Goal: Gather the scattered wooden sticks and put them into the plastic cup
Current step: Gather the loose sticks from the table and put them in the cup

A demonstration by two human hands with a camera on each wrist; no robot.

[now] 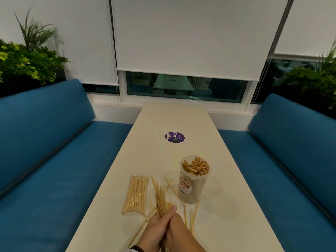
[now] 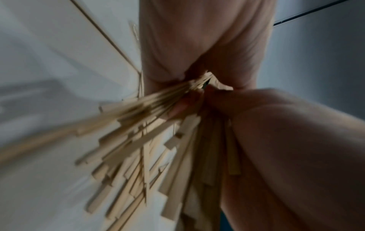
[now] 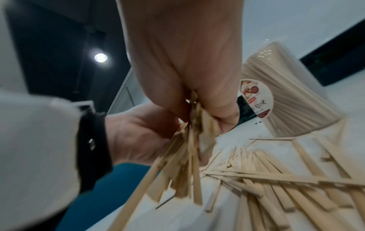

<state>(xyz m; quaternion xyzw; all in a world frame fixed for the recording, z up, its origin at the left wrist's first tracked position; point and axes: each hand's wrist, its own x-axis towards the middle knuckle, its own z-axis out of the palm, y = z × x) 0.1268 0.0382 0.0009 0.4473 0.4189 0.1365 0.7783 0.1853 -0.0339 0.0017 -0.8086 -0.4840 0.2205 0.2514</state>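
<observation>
Left hand: the left hand (image 1: 156,227) is curling round a bunch of wooden sticks (image 1: 161,200) at the near edge of the tabletop (image 1: 227,206), its thumb lying along the top of the bunch. A dark band is sitting on its wrist, next to a white sleeve (image 3: 29,140).

Right hand: the right hand (image 1: 179,231) is pressing against the left one and pinching the same bunch; in the right wrist view its fingers (image 3: 223,109) are closing on the sticks from above.

Held bunch: the sticks are fanning out of the two hands, their far ends pointing away from the person and their near ends spreading below the grip. Both wrist views are blurred.

Loose sticks: more wooden sticks (image 1: 189,215) are lying scattered on the tabletop around the hands, some crossing each other, a few reaching to the foot of the plastic cup (image 1: 193,180).

Plastic cup: it is standing upright on the tabletop, just beyond and to the right of the hands, apart from them. It is clear, is carrying a printed label on its side, and is already holding many sticks standing on end.

Packet: a clear packet of sticks (image 1: 135,193) is lying flat to the left of the held bunch.

Sticker: a round purple sticker (image 1: 175,137) is sitting on the tabletop further away, past the cup.

Surroundings: blue bench seats (image 1: 54,160) are running along both sides of the tabletop, with green plants (image 1: 23,60) behind them and white blinds (image 1: 190,33) over a dark window.
</observation>
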